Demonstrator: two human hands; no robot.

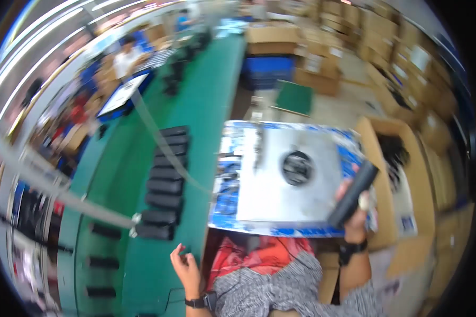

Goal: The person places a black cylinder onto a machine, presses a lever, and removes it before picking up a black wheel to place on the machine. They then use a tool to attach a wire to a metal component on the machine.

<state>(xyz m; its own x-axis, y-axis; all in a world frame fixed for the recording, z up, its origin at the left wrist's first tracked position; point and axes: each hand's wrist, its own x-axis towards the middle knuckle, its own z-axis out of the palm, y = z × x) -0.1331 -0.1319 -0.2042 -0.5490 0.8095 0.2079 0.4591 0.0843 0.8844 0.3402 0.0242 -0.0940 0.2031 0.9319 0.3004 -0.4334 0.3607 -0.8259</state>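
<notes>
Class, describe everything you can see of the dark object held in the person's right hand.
The dark object is a long, slim black bar, matte and plastic-looking, blurred so no fine detail shows. It is tilted, upper end toward the open cardboard box, lower end over the edge of the grey metal plate. The right hand grips it around the lower half. It resembles the black bars lined up on the green conveyor.

An open brown carton (402, 174) is standing right of the bench; stacked brown cartons (386, 37) are lining the far aisle.
</notes>
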